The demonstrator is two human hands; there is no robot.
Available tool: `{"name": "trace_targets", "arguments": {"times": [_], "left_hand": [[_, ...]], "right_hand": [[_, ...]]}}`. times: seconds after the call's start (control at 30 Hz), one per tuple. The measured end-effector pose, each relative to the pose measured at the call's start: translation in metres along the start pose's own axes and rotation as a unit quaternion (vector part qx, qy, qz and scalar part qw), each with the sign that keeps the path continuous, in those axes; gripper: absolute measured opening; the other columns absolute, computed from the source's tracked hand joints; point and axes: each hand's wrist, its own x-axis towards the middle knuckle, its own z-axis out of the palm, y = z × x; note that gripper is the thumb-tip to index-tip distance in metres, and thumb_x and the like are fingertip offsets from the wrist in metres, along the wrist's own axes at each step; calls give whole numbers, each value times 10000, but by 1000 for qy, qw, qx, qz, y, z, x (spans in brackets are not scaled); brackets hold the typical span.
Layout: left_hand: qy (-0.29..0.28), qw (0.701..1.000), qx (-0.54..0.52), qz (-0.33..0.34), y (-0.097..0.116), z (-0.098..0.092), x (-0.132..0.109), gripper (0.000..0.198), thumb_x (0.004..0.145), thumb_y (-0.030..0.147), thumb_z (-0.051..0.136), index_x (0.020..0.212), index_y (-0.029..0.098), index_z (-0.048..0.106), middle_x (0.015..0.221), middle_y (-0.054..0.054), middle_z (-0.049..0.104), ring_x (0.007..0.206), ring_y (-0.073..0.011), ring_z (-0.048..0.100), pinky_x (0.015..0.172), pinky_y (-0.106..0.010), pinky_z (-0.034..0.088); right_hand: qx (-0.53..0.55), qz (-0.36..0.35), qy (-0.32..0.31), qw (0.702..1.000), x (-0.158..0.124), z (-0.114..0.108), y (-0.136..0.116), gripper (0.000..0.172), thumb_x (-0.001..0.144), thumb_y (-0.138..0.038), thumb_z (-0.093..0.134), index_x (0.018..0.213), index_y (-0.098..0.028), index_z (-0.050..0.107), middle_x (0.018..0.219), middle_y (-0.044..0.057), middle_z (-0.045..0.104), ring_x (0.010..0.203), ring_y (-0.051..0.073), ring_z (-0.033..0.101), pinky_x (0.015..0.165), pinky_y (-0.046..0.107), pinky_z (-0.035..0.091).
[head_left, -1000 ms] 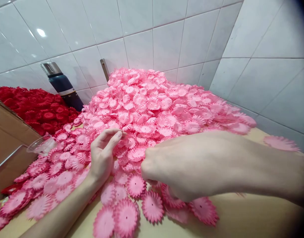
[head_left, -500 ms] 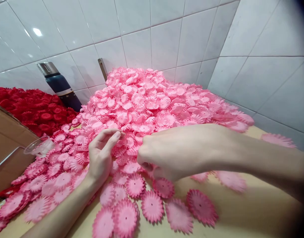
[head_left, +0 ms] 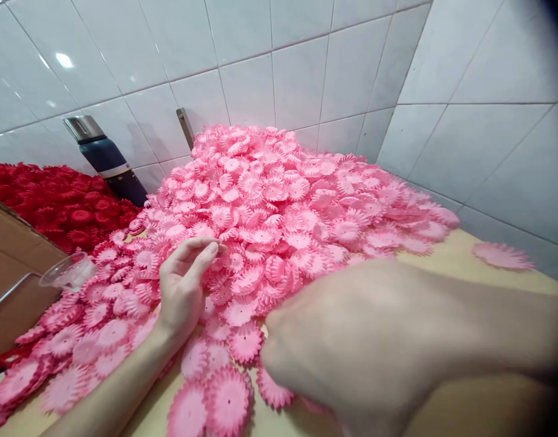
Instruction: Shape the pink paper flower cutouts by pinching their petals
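My left hand (head_left: 183,291) is raised at the left front of a big heap of pink scalloped-edge flower discs (head_left: 269,200). Its thumb and forefinger are pinched together; anything between them is too small to make out. Blurred by motion, my right hand (head_left: 342,340) is low over the near discs, back of the hand up, with its fingers hidden beneath. It covers part of a pink disc (head_left: 274,388). Between the hands lies another disc with a small centre hole (head_left: 245,342), and a darker-edged one (head_left: 228,400) is close to the near edge of view.
A red heap of similar discs (head_left: 55,200) and a dark blue flask (head_left: 108,158) are at the back left. A clear plastic cup (head_left: 71,273) lies beside a cardboard box (head_left: 19,273). Tiled walls (head_left: 301,73) close off the back and right. One stray disc (head_left: 501,255) lies far right.
My right hand has moved down and toward me, away from the heap and over the loose near discs. My left hand keeps its pinch, almost still. The view has shifted slightly.
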Motion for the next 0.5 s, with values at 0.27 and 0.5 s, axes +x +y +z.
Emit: {"name": "trace_targets", "arguments": {"times": [0.27, 0.5], "left_hand": [[9, 1000, 10, 1, -1, -1, 0, 76, 790, 234, 714, 861, 215, 734, 875, -16, 713, 849, -168, 657, 869, -301, 497], [6, 1000, 8, -8, 2, 0, 0, 60, 803, 235, 710, 853, 207, 727, 837, -11, 699, 839, -163, 648, 862, -296, 490]], "right_hand": [[-264, 83, 228, 933, -18, -59, -31, 183, 761, -163, 556, 604, -175, 462, 529, -21, 476, 390, 63, 348, 373, 239, 187], [-159, 42, -21, 986, -11, -35, -49, 270, 674, -126, 679, 555, -179, 443, 478, -58, 465, 428, 84, 429, 417, 238, 303]]}}
